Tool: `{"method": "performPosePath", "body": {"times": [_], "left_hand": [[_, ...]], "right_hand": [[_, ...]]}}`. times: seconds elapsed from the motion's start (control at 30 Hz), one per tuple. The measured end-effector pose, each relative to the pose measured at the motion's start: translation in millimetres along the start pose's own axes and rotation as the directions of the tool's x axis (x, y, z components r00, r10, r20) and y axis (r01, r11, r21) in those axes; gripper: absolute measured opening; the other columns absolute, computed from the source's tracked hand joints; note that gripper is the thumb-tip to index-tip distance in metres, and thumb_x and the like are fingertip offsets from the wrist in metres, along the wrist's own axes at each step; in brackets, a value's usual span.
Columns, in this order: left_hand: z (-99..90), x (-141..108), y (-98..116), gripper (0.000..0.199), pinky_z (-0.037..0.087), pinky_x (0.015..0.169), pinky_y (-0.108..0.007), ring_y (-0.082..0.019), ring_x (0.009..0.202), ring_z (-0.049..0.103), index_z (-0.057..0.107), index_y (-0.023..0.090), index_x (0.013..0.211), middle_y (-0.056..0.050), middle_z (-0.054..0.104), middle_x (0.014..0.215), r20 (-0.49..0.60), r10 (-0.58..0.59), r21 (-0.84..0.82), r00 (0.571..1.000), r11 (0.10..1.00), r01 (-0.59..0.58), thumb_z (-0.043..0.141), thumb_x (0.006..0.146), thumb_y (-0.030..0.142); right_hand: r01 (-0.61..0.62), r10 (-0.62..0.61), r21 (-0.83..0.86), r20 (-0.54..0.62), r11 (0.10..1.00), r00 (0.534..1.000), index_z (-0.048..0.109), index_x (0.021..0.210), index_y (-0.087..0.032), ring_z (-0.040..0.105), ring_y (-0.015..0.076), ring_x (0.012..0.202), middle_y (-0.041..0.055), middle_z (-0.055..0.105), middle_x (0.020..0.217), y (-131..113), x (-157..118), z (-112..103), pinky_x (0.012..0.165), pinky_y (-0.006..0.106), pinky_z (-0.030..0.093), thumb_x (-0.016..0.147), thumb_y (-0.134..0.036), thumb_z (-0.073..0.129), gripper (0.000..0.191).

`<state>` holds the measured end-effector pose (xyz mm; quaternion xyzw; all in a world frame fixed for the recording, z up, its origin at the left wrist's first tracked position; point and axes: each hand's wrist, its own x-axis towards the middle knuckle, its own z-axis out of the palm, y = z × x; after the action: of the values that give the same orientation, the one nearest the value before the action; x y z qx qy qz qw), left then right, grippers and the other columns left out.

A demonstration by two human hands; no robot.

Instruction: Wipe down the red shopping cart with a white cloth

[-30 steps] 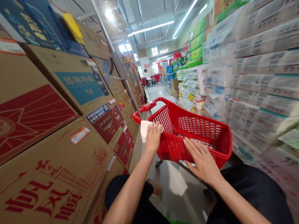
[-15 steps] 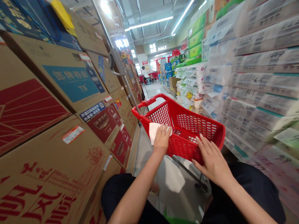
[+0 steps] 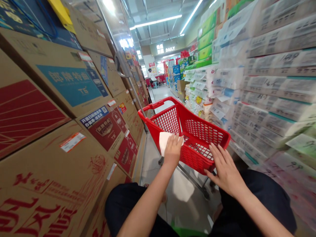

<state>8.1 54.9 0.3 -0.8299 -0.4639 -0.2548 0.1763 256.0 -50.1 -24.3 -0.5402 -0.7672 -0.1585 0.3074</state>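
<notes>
A red shopping cart basket (image 3: 197, 161) with perforated sides stands in front of me, its handle end at the upper left. My left hand (image 3: 172, 149) presses a white cloth (image 3: 163, 142) flat against the basket's near side, close to the rim. Its fingers lie over the cloth, and part of the cloth is hidden under them. My right hand (image 3: 225, 168) rests at the near right corner of the basket, fingers spread over the rim and the thumb on the outer side. Nothing shows in my right hand.
Stacked cardboard boxes (image 3: 98, 164) line the left side. Wrapped paper packs (image 3: 276, 92) are piled on the right. A metal pole (image 3: 134, 89) rises beside the cart handle. Far down the aisle a person (image 3: 151, 76) is visible. My knees flank the cart.
The basket has shifted and turned slightly, its right end moving left. My left hand and the cloth are a little lower and further right. My right hand remains at the corner.
</notes>
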Motion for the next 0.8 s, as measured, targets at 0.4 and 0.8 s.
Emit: {"method": "performPosePath", "body": {"times": [0.4,0.8], "left_hand": [[0.9,-11.6,-0.4,0.055,0.033,0.124,-0.048,-0.021,0.155,0.025,0.041,0.024,0.155,-0.007,0.037,0.163,0.023,0.172,-0.177,0.985,0.97,-0.166,0.037,0.102,0.01],[-29.6,-55.2,48.0,0.053,0.03,0.126,-0.046,-0.021,0.155,0.023,0.038,0.024,0.156,-0.004,0.035,0.164,0.112,0.303,-0.307,0.947,0.916,-0.257,0.043,0.103,0.016]], "right_hand": [[0.117,-0.111,-0.084,0.069,0.99,0.991,0.025,0.16,-0.009,0.047,0.0374,0.135,0.0191,0.056,0.143,-16.6,-2.7,-8.6,0.119,0.058,0.032,0.087,-0.039,0.06,0.086],[0.139,-0.133,-0.052,0.092,0.989,0.987,0.006,0.164,-0.012,0.026,0.0322,0.152,0.0138,0.024,0.167,-19.1,-3.6,-12.7,0.123,0.055,0.023,0.09,-0.037,0.054,0.092]]}}
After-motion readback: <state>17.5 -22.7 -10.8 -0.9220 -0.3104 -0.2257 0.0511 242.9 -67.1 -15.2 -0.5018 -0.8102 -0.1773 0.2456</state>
